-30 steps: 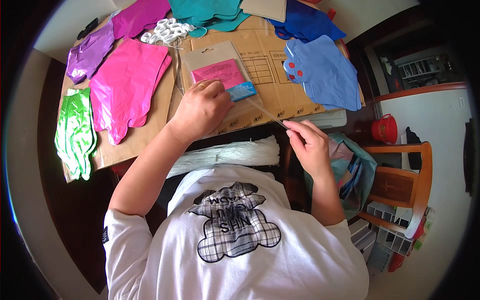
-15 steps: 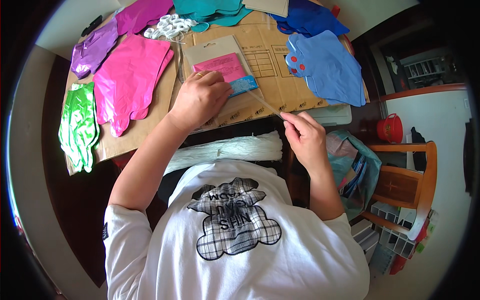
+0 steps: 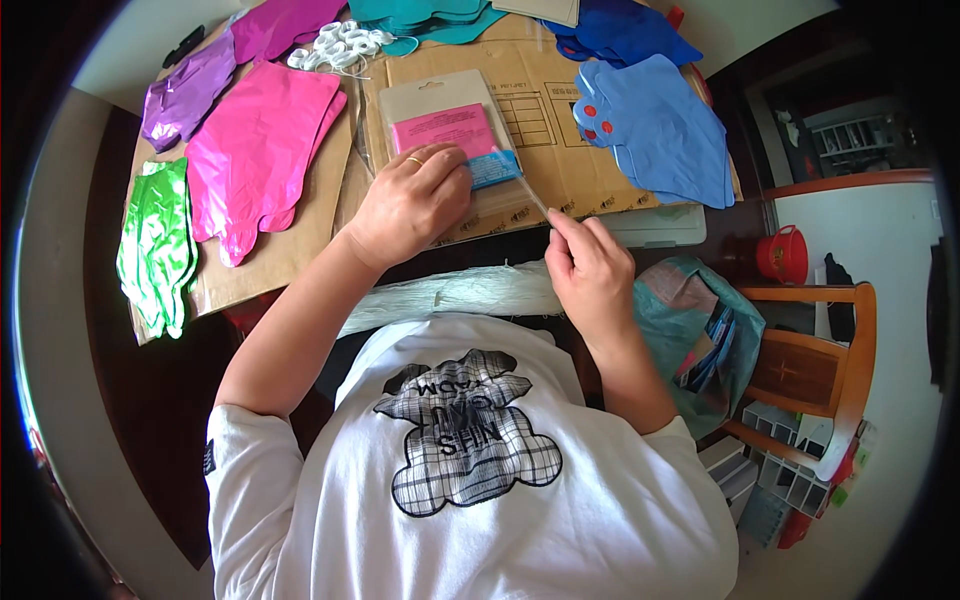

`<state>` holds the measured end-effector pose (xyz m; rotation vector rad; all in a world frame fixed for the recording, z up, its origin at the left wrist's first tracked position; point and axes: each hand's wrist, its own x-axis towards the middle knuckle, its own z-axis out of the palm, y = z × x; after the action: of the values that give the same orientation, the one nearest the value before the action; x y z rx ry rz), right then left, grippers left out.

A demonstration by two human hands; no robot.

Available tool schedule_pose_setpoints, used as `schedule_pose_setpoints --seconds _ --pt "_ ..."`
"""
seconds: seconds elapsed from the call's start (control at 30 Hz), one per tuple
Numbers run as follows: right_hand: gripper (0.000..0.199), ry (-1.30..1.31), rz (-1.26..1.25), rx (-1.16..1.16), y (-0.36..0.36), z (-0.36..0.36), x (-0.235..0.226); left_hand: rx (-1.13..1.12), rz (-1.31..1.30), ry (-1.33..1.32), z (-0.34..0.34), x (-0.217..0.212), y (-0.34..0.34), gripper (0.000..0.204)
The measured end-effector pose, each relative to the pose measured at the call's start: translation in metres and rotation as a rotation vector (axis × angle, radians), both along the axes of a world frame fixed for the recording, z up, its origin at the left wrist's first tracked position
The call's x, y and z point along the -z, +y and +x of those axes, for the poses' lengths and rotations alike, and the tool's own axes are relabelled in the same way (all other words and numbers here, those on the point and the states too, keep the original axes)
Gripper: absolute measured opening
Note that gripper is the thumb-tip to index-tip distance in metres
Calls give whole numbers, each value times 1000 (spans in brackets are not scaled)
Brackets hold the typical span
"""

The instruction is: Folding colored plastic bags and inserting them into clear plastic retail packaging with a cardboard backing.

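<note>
A flat clear packet (image 3: 440, 128) with a hang-hole top lies on the cardboard, holding a pink sheet and a blue label. My left hand (image 3: 420, 200) rests on its lower left part, fingers curled and pressed against it; the fingertips are partly hidden. From the packet's lower right corner a thin, clear strip (image 3: 534, 194) slants toward me. My right hand (image 3: 592, 268) pinches the strip's near end between thumb and forefinger, just off the table's front edge.
Foil balloons lie around the packet: green (image 3: 158, 250), pink (image 3: 262, 150), purple (image 3: 188, 98), teal (image 3: 425, 22) and light blue (image 3: 660, 130). White string coils (image 3: 340, 48) sit behind. A white string bundle (image 3: 455, 292) lies before me, a bag (image 3: 690, 340) beside a wooden chair (image 3: 800, 370).
The packet and my left hand have shifted slightly right. My right hand has come left toward the packet, still pinching the strip, and less of the strip shows between them.
</note>
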<state>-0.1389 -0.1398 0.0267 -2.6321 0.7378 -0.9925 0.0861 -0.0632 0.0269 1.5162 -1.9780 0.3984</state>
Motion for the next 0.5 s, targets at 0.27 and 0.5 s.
schedule_pose_setpoints --seconds 0.27,0.5 --pt "5 90 0 -72 -11 45 -14 28 99 278 3 14 -5 13" --pt "19 223 200 -234 -34 53 -30 35 125 327 4 13 -3 12"
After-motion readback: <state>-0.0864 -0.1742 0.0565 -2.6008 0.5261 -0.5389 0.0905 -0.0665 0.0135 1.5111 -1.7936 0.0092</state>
